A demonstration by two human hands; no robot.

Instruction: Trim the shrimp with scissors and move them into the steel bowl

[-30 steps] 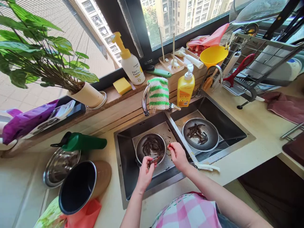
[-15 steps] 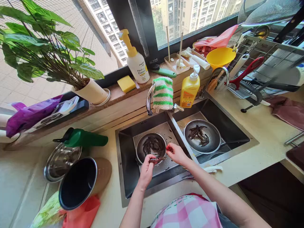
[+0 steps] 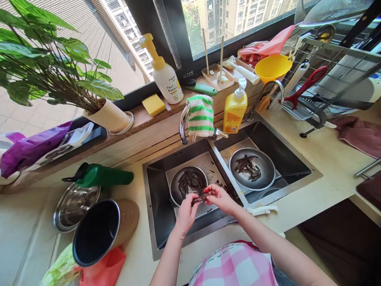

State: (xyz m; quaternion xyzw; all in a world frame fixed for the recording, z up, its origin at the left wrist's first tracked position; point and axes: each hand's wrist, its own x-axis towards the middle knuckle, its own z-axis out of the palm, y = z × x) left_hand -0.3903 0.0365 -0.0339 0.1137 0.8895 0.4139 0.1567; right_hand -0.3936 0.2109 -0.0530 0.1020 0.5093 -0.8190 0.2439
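Over the left sink basin point(image 3: 160, 234) my left hand point(image 3: 186, 214) is closed on a small, slender dark fish point(image 3: 200, 199). My right hand point(image 3: 219, 199) pinches the same fish at its right end, and red smears show on its fingertips. Just beyond the hands, a round pan point(image 3: 173, 190) in the left basin holds several similar dark fish point(image 3: 190, 182). Dark scraps lie on the basin floor beside my right hand. In the right basin a second pan point(image 3: 269, 174) holds more dark fish point(image 3: 247, 167).
A faucet point(image 3: 182, 129) draped with a green-striped cloth point(image 3: 201, 115) stands behind the basins, near a yellow pump bottle point(image 3: 235, 109). White-handled scissors point(image 3: 263, 210) lie on the sink's front edge. A deep pot point(image 3: 127, 222) and green bottle point(image 3: 107, 174) stand left; a dish rack point(image 3: 321, 79) stands right.
My right hand has moved left onto the fish in my left hand. More dark scraps now show on the basin floor to the right. The view has shifted slightly.
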